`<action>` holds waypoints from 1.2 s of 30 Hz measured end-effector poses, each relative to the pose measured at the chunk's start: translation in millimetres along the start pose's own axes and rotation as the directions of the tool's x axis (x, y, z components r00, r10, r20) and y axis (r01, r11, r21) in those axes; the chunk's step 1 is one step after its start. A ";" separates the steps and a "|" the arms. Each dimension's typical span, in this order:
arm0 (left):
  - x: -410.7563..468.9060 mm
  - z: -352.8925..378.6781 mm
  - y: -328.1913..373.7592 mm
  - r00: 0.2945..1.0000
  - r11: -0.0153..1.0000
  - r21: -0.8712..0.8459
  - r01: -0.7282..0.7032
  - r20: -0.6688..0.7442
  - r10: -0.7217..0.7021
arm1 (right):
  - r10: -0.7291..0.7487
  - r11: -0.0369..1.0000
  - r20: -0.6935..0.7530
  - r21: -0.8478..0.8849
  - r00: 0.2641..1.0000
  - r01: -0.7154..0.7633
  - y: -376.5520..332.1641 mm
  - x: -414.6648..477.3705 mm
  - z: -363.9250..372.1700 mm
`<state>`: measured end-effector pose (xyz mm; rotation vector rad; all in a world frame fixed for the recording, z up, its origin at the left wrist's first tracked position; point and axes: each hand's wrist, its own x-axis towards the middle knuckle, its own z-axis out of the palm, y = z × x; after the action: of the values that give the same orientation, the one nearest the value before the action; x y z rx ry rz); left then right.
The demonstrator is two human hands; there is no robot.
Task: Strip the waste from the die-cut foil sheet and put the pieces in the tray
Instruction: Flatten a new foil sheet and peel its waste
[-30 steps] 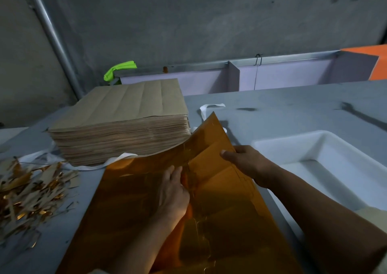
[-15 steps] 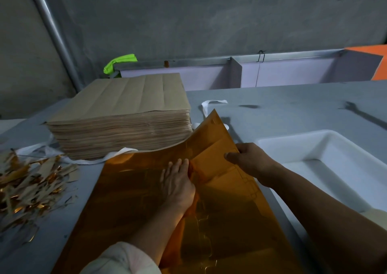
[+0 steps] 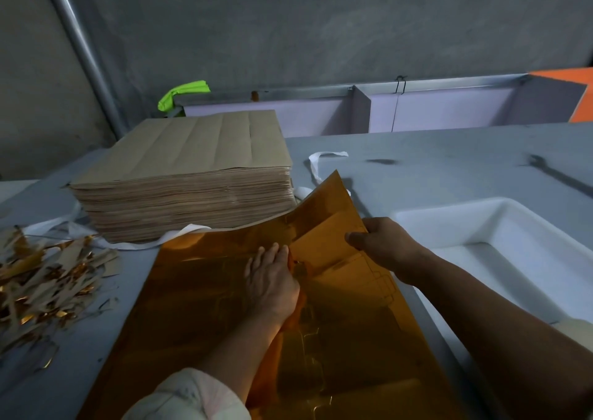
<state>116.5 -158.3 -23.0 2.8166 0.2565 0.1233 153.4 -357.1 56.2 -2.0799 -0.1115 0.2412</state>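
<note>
Early stage, probably. Left hand [image 3: 272,283] is pressing flat, fingers straight, on the foil sheet [image 3: 205,291] lying on the tabletop [image 3: 433,169]. Right hand [image 3: 383,246] fingers are pinching its lifted part. Tray [image 3: 465,227] is sitting right of those fingers, no pieces visible inside. Scrap pile [image 3: 48,278] is lying well left of the left fingers.

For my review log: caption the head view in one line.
The left hand presses the gold foil sheet flat while the right hand grips a raised section, white tray alongside.

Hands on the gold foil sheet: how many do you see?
2. The left hand presses flat on the middle of the foil sheet; the right hand pinches its lifted part near the white tray.
</note>
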 end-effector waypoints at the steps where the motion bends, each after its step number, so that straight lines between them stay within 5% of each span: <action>1: 0.0 0.0 0.1 1.000 1.000 0.003 0.000 0.000 0.000 | 0.004 1.000 -0.002 0.002 1.000 -0.004 -0.4 -0.1 0.1; 36: 2.4 7.5 -5.0 0.999 0.999 -0.012 -0.031 -0.029 0.031 | 0.057 0.987 -0.026 0.150 0.998 -0.053 -9.7 -6.8 -7.7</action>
<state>118.9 -155.4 -31.5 2.8094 0.2181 0.1724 148.6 -360.1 69.2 -1.9382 -0.0173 0.2443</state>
